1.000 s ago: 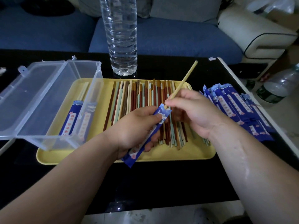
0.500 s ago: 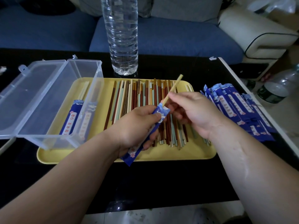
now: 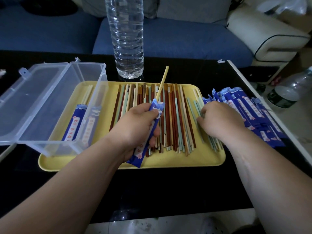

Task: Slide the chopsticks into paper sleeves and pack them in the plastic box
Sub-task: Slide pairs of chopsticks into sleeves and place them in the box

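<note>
Nothing here can actually be read. The sleeve [image 3: 74,123] lying in the plastic box [image 3: 99,73] carries a round red mark and a column of white characters on blue, too blurred to make out. The held sleeve [image 3: 143,146], gripped in the left hand [image 3: 135,125], shows a pale strip of reddish characters (equally illegible) and a pink flower print at its lower end. The sleeve pile [image 3: 244,112] on the right repeats that print. The floor bottle [image 3: 281,98] wears a dark, unreadable label.
</note>
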